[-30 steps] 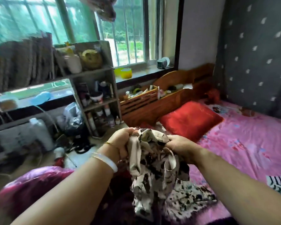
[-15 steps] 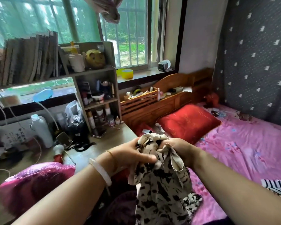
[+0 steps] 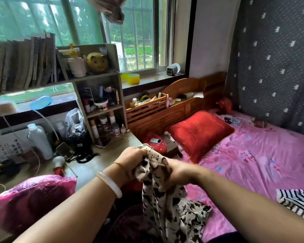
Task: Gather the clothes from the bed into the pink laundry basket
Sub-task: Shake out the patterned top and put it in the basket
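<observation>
A cream garment with black blotches (image 3: 167,204) hangs from both my hands above the near edge of the bed. My left hand (image 3: 132,158) grips its bunched top from the left. My right hand (image 3: 178,171) grips the same bunch from the right, close beside the left. The cloth's lower end trails onto the pink bedsheet (image 3: 253,163). A black-and-white striped garment (image 3: 297,202) lies on the sheet at the right edge. Something shiny pink (image 3: 30,199) sits at the lower left; I cannot tell whether it is the basket.
A red pillow (image 3: 198,132) lies by the wooden headboard (image 3: 179,106). On my left is a desk (image 3: 98,163) crowded with a shelf of bottles (image 3: 102,106), a white bottle (image 3: 39,139), cables and books. A phone (image 3: 155,140) rests on a red cushion between desk and bed.
Both hands have gathered the blotched garment into a tighter bunch and drawn closer together. The view has tilted so that more of the desk and bed shows.
</observation>
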Motion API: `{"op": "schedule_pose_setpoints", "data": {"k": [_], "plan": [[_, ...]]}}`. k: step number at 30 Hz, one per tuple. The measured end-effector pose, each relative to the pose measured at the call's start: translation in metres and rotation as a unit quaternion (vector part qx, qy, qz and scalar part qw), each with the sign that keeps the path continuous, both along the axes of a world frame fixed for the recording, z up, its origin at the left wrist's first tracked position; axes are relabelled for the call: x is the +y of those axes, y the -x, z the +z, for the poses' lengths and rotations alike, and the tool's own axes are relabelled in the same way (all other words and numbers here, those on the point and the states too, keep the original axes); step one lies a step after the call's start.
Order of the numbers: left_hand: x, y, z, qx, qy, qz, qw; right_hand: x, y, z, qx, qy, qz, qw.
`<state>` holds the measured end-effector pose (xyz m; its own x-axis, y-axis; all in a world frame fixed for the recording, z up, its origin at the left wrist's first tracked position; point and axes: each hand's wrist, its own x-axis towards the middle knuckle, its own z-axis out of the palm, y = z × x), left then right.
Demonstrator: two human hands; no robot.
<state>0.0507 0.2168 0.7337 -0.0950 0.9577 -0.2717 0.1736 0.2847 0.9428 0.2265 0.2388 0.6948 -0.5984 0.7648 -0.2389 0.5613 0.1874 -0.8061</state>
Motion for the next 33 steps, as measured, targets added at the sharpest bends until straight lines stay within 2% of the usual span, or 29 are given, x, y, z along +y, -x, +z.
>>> {"op": "schedule_pose_setpoints", "data": {"k": [2, 5, 6, 8, 9, 12, 14, 16, 20, 23, 25, 28, 31, 33], "plan": [[0.004, 0.007, 0.004, 0.004, -0.027, 0.012, 1.000, 0.004, -0.001, -0.009, 0.029, -0.052, -0.089, 0.994], [0.006, 0.020, 0.010, 0.108, -0.068, -0.020, 0.992, 0.022, -0.014, -0.006, 0.093, -0.067, -0.214, 0.970], [0.005, 0.023, 0.011, 0.179, -0.065, -0.031, 0.981, 0.027, -0.018, -0.002, 0.084, -0.073, -0.225, 0.968], [0.002, 0.026, 0.007, 0.337, -0.053, -0.055, 0.938, 0.030, -0.021, 0.007, 0.054, -0.089, -0.228, 0.968], [0.002, 0.027, 0.003, 0.384, -0.043, -0.060, 0.920, 0.027, -0.020, 0.012, 0.050, -0.097, -0.224, 0.969], [-0.004, 0.024, -0.005, 0.429, -0.028, -0.070, 0.900, 0.026, -0.016, 0.018, 0.058, -0.092, -0.212, 0.971], [-0.005, 0.021, -0.008, 0.396, -0.025, -0.059, 0.916, 0.024, -0.014, 0.022, 0.048, -0.079, -0.199, 0.976], [-0.001, 0.023, -0.010, 0.326, -0.023, -0.031, 0.945, 0.022, -0.018, 0.029, 0.024, -0.076, -0.188, 0.979], [0.004, 0.027, -0.009, 0.091, -0.009, -0.003, 0.996, 0.013, -0.029, 0.039, -0.049, -0.101, -0.162, 0.980], [0.003, 0.013, -0.001, -0.044, 0.003, -0.002, 0.999, 0.001, -0.026, 0.041, -0.061, -0.131, -0.102, 0.984], [0.003, -0.002, 0.004, -0.057, 0.004, -0.026, 0.998, -0.004, -0.016, 0.041, -0.066, -0.143, -0.066, 0.985], [0.003, -0.017, 0.014, -0.049, -0.008, -0.054, 0.997, -0.006, -0.008, 0.038, -0.047, -0.159, -0.084, 0.983], [0.002, -0.015, 0.019, -0.067, 0.007, -0.075, 0.995, -0.006, -0.016, 0.035, 0.065, -0.063, -0.102, 0.991], [0.004, -0.007, 0.019, -0.080, 0.013, -0.065, 0.995, -0.010, -0.021, 0.037, 0.088, -0.016, -0.092, 0.992]]}}
